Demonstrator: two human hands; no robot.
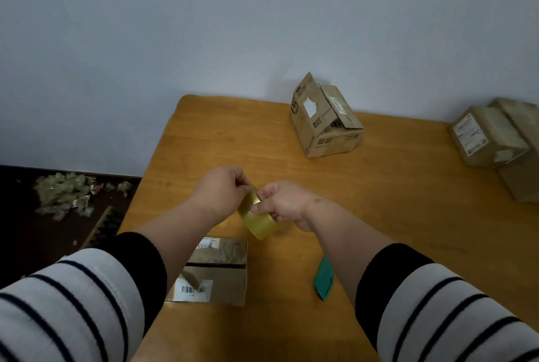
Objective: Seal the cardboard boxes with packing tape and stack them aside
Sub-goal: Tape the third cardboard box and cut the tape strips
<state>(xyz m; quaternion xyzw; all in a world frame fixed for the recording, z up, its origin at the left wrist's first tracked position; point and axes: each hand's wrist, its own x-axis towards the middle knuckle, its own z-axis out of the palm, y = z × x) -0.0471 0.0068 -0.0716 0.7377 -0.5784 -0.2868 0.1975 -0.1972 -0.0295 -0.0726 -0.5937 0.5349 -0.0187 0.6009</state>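
Nearest me, a flat cardboard box [214,271] lies on the worktop [379,186] under my left forearm, flaps down with a dark seam across its top, apparently not yet taped; I judge it light and stiff enough to lift by its two short sides. Just right of it lies a teal phone [323,280].

Above the worktop, my right hand [281,204] grips the roll of packing tape [258,221], fingers curled over its rim. My left hand [224,191] pinches at the top of the roll, probably the loose end, though I cannot make out the strip itself. The roll looks light and rigid, its outer face slick; I would hold it by the rim or through the core and keep the sticky end taut so it does not fold back on itself.

Farther off, an open box [325,119] stands with its flaps raised. At the far right edge sit stacked boxes [490,137], touching each other.
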